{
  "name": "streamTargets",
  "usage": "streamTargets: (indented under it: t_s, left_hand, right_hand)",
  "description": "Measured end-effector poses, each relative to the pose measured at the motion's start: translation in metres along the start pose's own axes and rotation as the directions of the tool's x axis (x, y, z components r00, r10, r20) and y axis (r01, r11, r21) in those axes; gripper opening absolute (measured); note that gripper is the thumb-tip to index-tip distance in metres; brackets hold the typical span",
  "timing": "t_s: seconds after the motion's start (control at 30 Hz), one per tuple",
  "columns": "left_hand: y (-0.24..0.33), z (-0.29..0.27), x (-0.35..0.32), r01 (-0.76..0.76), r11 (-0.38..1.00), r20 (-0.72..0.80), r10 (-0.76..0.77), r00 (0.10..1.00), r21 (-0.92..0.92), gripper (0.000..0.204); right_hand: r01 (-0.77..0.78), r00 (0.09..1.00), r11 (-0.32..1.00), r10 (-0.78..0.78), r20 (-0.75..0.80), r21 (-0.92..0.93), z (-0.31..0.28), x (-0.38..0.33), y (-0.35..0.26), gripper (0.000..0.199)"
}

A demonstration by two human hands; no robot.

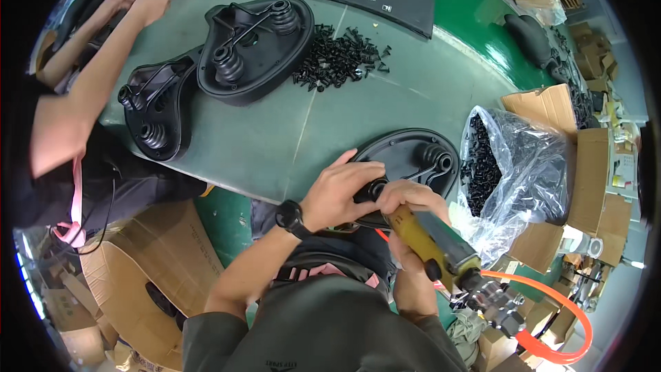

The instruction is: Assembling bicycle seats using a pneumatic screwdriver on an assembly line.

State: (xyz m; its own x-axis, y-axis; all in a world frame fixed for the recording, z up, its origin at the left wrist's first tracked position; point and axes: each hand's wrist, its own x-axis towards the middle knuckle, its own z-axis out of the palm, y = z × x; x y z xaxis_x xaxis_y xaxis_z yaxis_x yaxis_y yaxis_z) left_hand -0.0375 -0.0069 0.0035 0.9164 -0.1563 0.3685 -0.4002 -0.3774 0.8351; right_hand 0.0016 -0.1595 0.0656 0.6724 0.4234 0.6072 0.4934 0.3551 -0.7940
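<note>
Right hand (414, 198) wraps power driver (415, 234), left hand (336, 194) curls at saddle (398, 153), grip unclear, by worktop's (268, 134) near edge; best keep driver square, saddle braced.

Lying upside down: a black saddle (399, 155), moulded underside facing up, its near left part hiding under the left hand (334, 196). Curving its broad, raised rim away beyond both hands; exposing a ribbed black spring (436, 159) just past the right hand (413, 200). Poking out at the left fingertips: a dark rounded piece (370, 190), blending too closely to assign to saddle or tool. Leaning within the right hand's grasp: a yellow and dark-green tool (421, 238), pointing leftward at the left fingers, carrying a metal fitting (490, 301) behind the right hand, trailing an orange hose (584, 317) looping rightward, well apart from both hands.
</note>
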Motion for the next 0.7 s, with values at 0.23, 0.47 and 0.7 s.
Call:
streamTargets:
  t_s: [0.23,0.47,0.7]
  left_hand:
    - [0.028,0.019,-0.018,0.114,0.980,-0.214,-0.078,0.974,0.165,0.063]
    - [-0.028,-0.038,0.016,0.266,0.962,-0.266,-0.242,0.933,0.057,0.036]
    - [-0.019,-0.028,0.007,0.056,0.982,-0.178,-0.023,0.984,0.179,0.030]
  right_hand:
    - [0.150,0.975,0.983,-0.131,-0.179,0.102,-0.004,0.022,-0.058,0.085]
    - [0.101,0.959,0.985,-0.060,-0.278,0.136,-0.023,0.004,-0.060,0.087]
    - [0.089,0.974,0.992,-0.069,-0.217,0.086,-0.024,-0.002,-0.053,0.088]
